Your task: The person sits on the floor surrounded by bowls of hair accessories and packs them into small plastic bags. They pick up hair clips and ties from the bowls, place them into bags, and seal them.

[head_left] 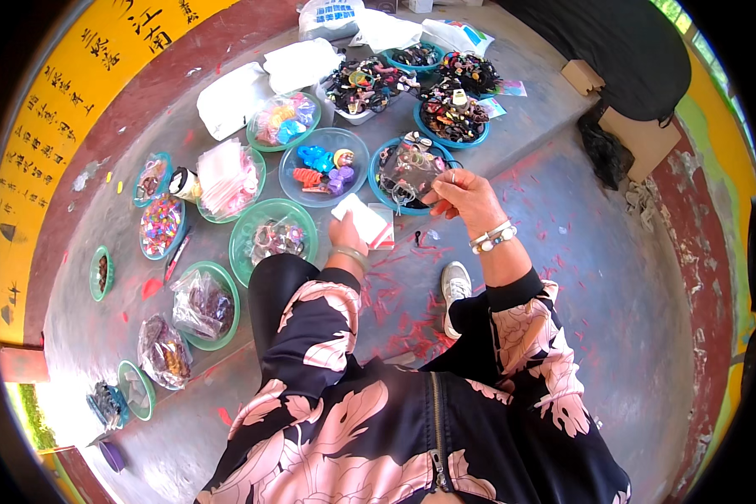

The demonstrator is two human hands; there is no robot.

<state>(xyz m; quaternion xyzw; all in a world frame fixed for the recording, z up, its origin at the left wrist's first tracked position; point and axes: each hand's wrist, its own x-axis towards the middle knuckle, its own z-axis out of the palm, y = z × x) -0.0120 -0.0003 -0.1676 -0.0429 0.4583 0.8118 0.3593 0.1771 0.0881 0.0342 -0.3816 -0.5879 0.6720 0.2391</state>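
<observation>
My right hand [469,200] is raised, with thumb and fingers pinched on the edge of a small clear plastic bag [413,171]. The bag hangs over a blue basket [373,186] of dark hair ties, and I cannot make out whether anything is inside it. Lower and to the left, my left hand [347,233] grips a white card [363,220]; part of its fingers are hidden behind it. A green bowl [242,220] with small hair accessories stands beside my left wrist. Just beyond, a clear bowl [291,197] holds blue, orange and purple clips.
Several baskets of hair ties, a green basket [260,168] of pink packets and white plastic bags [231,99] crowd the raised ledge. A blue basket [146,249] of colourful pieces stands left. Red scraps [386,311] litter the floor near my shoe [455,290]. Cardboard [647,139] lies at right.
</observation>
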